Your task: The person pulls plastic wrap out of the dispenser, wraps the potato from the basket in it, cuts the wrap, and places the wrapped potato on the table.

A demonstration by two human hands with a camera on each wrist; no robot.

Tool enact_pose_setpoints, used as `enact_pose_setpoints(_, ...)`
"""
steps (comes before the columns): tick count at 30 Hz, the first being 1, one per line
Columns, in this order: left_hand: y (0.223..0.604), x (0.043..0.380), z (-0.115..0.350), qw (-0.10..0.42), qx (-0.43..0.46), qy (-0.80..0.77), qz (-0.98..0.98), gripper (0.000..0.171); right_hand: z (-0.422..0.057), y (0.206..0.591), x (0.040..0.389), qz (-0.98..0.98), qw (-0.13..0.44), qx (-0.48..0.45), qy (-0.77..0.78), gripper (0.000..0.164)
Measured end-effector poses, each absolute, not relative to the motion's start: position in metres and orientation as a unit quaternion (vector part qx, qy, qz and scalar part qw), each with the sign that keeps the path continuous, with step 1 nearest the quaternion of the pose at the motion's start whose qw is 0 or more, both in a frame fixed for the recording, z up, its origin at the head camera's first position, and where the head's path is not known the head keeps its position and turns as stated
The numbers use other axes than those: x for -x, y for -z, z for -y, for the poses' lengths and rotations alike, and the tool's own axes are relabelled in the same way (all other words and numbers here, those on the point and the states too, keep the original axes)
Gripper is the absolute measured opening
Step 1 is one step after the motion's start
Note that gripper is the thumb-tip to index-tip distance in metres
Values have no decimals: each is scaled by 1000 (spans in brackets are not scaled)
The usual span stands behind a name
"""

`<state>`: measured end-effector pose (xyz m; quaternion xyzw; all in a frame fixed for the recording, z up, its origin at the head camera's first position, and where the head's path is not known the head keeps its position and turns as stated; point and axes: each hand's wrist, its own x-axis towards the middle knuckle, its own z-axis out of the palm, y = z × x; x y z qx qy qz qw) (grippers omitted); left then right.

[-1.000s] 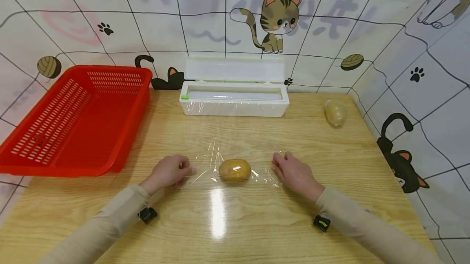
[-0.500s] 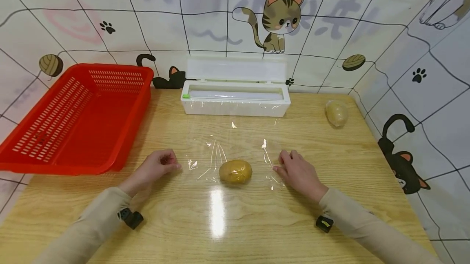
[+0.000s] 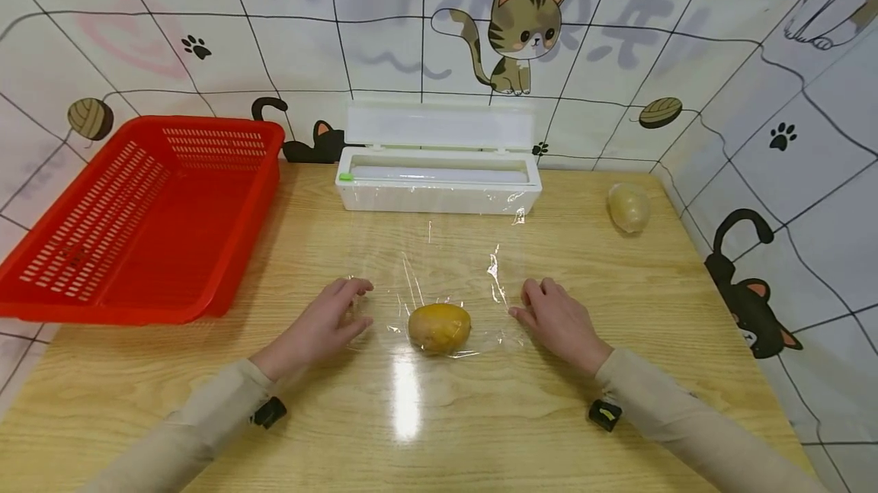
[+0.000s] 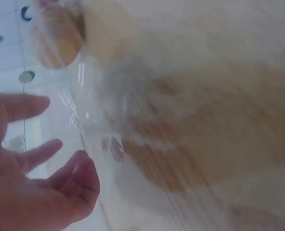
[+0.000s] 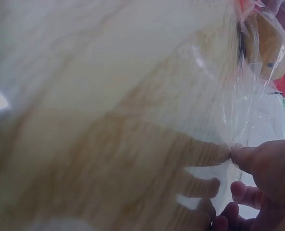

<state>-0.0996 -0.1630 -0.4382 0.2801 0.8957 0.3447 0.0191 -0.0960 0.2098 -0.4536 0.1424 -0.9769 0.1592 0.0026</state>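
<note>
A yellow-brown potato lies mid-table under clear plastic wrap. The wrap stretches from the white wrap dispenser down over the potato. To the left of the potato, my left hand has its thumb and fingers spread apart, with nothing visible between them. The left wrist view shows that hand with a gap to the wrap. On the other side, my right hand rests at the wrap's right edge. In the right wrist view its thumb touches the film, while the fingers stand apart from the thumb.
A red plastic basket stands at the left. The dispenser's lid is raised against the cat-print wall covering. A second, pale yellow potato, wrapped in film, lies at the back right of the wooden table.
My left hand drew away leftward from the wrap, then came back toward the potato with its fingers spread. The right hand shifted slightly right, then stayed. The film's creases have changed.
</note>
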Motion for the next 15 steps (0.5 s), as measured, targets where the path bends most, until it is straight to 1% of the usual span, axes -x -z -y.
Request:
enact_pose_setpoints(2,440,105,164,42,-298,-366,-881,44,-210,454,96,977,2,-143,-160,28)
enact_pose_setpoints(4,443,111,166,72,-312,-390,-864,42,-210,454,96,976,5,-146,-161,28)
enact_pose_setpoints(6,445,115,168,96,-318,-405,-852,35,-210,454,97,976,4,-146,-161,28)
enact_pose_setpoints(9,446,118,172,126,-312,-419,-843,17,-209,454,97,976,3,-149,-161,28)
enact_pose_setpoints(11,445,117,175,142,-297,-425,-843,8,-209,454,97,976,2,-149,-161,27)
enact_pose_setpoints(12,444,116,176,148,-290,-430,-842,6,-210,453,97,976,2,-149,-162,27)
enact_pose_setpoints(15,441,114,182,158,-282,-452,-831,8,-210,452,96,975,1,-149,-163,27)
